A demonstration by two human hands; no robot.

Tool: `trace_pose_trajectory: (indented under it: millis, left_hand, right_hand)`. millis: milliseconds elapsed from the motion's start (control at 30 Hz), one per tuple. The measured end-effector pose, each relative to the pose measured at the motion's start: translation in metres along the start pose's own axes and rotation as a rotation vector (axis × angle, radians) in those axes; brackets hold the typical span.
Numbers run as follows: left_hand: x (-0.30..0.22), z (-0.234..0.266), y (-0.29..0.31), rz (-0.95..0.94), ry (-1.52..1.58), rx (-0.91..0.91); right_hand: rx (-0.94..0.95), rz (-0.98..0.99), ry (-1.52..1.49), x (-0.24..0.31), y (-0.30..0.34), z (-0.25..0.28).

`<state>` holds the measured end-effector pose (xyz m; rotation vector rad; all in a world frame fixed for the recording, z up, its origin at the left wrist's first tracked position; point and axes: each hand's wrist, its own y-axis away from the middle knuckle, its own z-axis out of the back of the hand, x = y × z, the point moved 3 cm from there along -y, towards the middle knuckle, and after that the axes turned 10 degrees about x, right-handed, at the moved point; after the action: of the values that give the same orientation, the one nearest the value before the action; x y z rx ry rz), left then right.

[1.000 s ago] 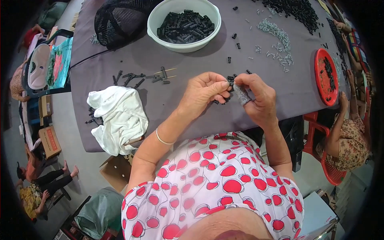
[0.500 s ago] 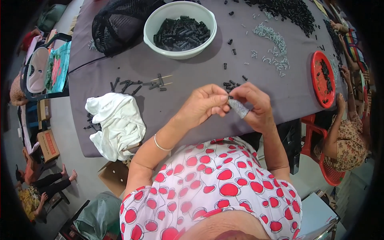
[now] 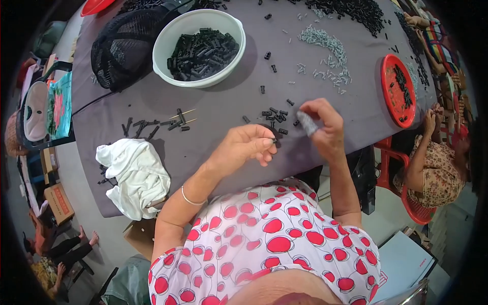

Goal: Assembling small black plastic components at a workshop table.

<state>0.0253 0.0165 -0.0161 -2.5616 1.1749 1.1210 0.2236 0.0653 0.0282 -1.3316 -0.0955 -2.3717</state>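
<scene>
Looking down, in the head view, on a counter [image 3: 218,107] under a grayish cloth. Pinching a small black piece [image 3: 274,141] between thumb and forefinger of the left hand [image 3: 243,148], with fingers closed tight on it, above the near edge. Wearing a pale bangle [image 3: 190,197] on the left wrist and a white shirt [image 3: 278,223] with red spots.

Holding the right hand [image 3: 328,129] well apart from the left, with fingers bent, tips slightly parted and nothing visible in their grasp. Wearing a gray wrap [image 3: 307,123] on one digit there; cannot tell which. Scattered between and just beyond both hands: loose black pieces [image 3: 274,116].

Set farther off, toward the left: a white bowl [image 3: 161,53] heaped with black tubes [image 3: 203,53], just beside a black mesh object [image 3: 122,56]. Laid nearer, on the same side: thin sticks [image 3: 190,121] among more black parts [image 3: 142,127], and a crumpled white cloth [image 3: 133,178]. Spread beyond the right hand: small gray pieces [image 3: 330,53] and a black heap [image 3: 361,15]. Placed at the right edge: a red tray [image 3: 392,99] with dark bits inside. Seated past it, on a red chair [image 3: 422,212]: a person [image 3: 432,180] in floral clothing.
</scene>
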Motion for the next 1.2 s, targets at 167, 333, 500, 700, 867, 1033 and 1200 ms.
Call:
trace_pose_trajectory:
  millis: [167,333,500,700,867,1033,1200]
  left_hand:
    - [0.0,0.003,0.0,-0.036,0.058,-0.04]
    - [-0.004,0.001,0.002,-0.034,0.061,-0.012]
    - [-0.004,0.001,0.002,-0.042,0.035,-0.023]
    - [-0.008,0.003,0.002,-0.125,0.001,-0.072]
    - [-0.008,0.004,0.0,-0.212,-0.015,-0.111]
    - [-0.011,0.001,0.001,-0.273,-0.05,-0.107]
    - [-0.009,0.003,0.001,-0.297,-0.087,-0.129]
  right_hand:
    - [-0.032,0.025,0.182,-0.019,-0.01,-0.011]
    - [-0.022,0.08,0.351,-0.026,-0.015,-0.018]
    - [0.022,0.084,0.508,-0.02,-0.019,-0.018]
    - [0.081,-0.133,-0.222,-0.008,-0.007,-0.017]
    - [0.172,-0.139,-0.642,0.008,-0.002,-0.022]
    - [0.198,-0.135,-0.65,0.019,0.002,-0.027]
    - [0.168,-0.069,-0.595,0.027,0.004,-0.028]
